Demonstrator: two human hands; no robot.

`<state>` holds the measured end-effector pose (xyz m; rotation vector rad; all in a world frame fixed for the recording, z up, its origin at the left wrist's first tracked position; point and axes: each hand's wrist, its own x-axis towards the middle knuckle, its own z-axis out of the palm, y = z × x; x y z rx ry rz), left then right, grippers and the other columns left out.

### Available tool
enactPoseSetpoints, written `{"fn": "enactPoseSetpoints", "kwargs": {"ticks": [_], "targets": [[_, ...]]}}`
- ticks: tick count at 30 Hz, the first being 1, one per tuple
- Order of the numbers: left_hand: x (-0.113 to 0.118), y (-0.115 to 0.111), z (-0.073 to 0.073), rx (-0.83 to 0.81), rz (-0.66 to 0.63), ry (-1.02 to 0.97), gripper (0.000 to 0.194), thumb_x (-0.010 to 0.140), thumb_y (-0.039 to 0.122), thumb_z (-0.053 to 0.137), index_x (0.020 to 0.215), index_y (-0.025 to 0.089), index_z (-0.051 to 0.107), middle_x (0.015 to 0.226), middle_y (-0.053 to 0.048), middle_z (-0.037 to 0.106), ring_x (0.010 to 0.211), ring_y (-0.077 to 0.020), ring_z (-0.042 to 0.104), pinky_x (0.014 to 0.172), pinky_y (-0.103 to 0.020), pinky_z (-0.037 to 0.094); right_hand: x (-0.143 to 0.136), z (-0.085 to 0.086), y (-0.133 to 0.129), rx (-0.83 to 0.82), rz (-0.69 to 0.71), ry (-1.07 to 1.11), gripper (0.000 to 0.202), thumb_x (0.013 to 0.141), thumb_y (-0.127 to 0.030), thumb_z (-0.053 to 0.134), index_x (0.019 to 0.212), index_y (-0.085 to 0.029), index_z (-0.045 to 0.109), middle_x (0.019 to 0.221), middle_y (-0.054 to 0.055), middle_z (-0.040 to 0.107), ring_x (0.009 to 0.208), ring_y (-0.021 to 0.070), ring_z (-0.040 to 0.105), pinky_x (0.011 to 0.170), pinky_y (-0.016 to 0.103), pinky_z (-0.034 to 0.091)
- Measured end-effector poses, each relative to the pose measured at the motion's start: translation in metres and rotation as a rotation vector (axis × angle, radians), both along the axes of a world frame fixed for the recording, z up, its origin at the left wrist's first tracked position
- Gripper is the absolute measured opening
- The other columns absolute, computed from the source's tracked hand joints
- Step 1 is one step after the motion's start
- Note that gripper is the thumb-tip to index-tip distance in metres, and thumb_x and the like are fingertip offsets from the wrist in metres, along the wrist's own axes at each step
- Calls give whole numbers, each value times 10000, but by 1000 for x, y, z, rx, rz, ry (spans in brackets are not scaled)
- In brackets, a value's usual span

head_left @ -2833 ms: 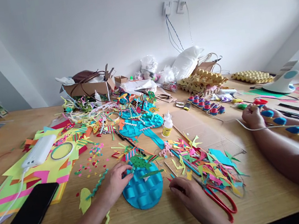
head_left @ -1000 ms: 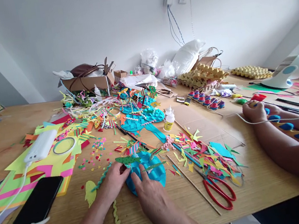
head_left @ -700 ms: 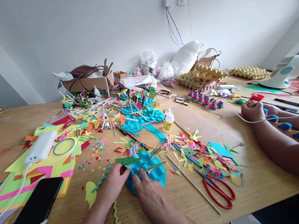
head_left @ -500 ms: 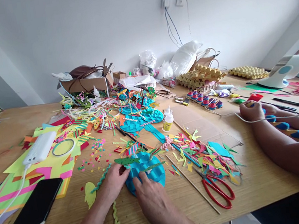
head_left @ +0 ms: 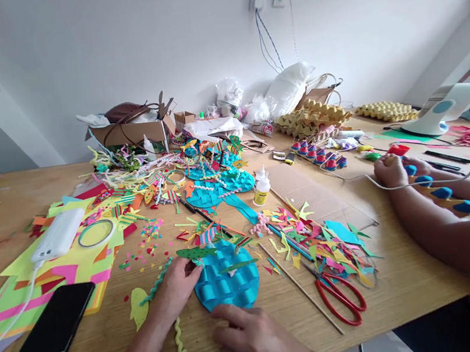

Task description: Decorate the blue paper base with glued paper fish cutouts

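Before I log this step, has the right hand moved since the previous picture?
Yes: the right hand drew back to the near edge of the blue disc.

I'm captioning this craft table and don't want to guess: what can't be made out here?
All in the head view:
- Whether the left hand grips the green dotted paper or the blue disc: its fingers hide the contact.
- The right hand's palm: hidden by its own back.
- The bottle label's print: too small.
- The other person beyond the arms: cut off by the right edge.
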<state>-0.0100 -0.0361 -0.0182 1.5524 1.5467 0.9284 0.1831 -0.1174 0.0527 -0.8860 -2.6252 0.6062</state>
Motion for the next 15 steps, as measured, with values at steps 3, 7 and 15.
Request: {"fn": "enactPoseSetpoints", "kwargs": {"ticks": [3,7,15], "targets": [[-1,0,-3,10,-10,-15,203,714,334,539,833,187,614,858,-62,700,824,-214,646,755,-322,495,19,-8,0,-103,-150,96,207,886,-149,372,934,-196,568,970,40,607,815,119,588,714,182,446],[-4,0,-8,12,9,8,195,709,337,555,827,199,627,858,-53,706,837,-216,645,764,-318,492,39,-20,6,-177,-395,158,187,865,-140,415,920,-190,587,928,48,618,817,136,596,713,210,451],[-6,1,-10,30,-12,-1,240,717,376,547,838,187,632,852,-69,698,811,-224,648,749,-332,500,57,-23,16,-197,-463,105,199,865,-152,406,890,-194,599,882,46,627,797,147,599,696,228,441]]}}
